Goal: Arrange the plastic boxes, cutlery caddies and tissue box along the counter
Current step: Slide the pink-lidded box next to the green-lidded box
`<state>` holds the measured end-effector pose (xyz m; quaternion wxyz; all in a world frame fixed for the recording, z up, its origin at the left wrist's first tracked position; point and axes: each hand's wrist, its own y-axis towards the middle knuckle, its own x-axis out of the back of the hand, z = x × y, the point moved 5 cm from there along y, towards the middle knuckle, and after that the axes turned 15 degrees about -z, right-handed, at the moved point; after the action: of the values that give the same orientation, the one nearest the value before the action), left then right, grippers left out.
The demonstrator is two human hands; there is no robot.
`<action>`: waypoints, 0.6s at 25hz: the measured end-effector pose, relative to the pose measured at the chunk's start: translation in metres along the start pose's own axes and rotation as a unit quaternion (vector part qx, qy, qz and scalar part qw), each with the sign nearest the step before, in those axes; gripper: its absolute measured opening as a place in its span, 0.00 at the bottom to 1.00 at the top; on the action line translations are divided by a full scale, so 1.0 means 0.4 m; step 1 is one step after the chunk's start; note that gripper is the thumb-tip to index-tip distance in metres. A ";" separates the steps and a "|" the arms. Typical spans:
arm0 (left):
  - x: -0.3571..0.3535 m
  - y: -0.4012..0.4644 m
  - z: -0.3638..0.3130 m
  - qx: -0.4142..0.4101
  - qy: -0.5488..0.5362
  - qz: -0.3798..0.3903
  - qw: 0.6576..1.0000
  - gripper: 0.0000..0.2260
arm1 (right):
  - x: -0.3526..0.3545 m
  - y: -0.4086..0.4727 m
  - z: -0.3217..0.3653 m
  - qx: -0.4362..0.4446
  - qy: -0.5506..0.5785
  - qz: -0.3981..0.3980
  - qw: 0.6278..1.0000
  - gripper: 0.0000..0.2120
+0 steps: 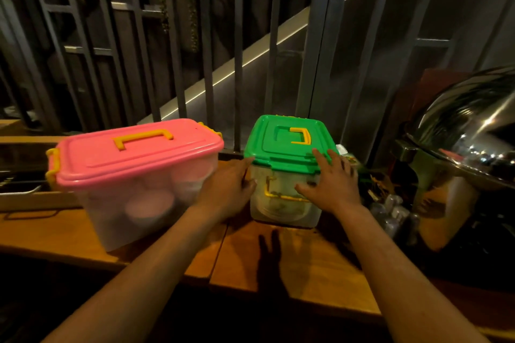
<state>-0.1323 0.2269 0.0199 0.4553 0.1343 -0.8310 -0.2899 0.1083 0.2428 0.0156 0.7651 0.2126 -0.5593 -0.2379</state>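
Observation:
Two clear plastic boxes stand on the wooden counter [303, 262]. The larger one, with a pink lid [133, 153] and yellow handle and clips, holds pink bowls and sits at the left. The smaller box, with a green lid [287, 142] and yellow handle, stands right of centre near the railing. My left hand [225, 189] lies flat against the green-lidded box's left side. My right hand [331, 181] spreads over its front right corner, fingers touching the lid's edge. Both hands press the box from either side. No cutlery caddy or tissue box is clearly visible.
A shiny steel chafing dish dome [468, 131] stands at the right, with dim clutter [390, 203] between it and the green-lidded box. Dark metal railing bars [237, 64] rise right behind the counter. A metal tray [19, 189] lies at the far left.

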 end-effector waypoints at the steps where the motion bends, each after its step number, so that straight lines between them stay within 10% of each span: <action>1: 0.049 -0.032 0.018 -0.030 0.021 -0.019 0.999 0.21 | 0.012 -0.024 0.042 0.009 0.002 -0.031 0.999 0.42; 7: 0.382 -0.125 0.293 -0.030 0.159 -0.146 0.976 0.15 | -0.019 -0.142 0.489 0.098 0.154 -0.137 0.974 0.26; 15: 0.599 -0.118 0.699 -0.044 0.250 -0.104 0.962 0.18 | -0.146 -0.212 1.015 0.162 0.234 -0.088 0.955 0.23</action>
<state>-0.4991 0.1729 0.0372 0.6217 0.2677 -0.6584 -0.3292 -0.3063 0.1863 0.0368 0.8059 0.4318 -0.3747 -0.1539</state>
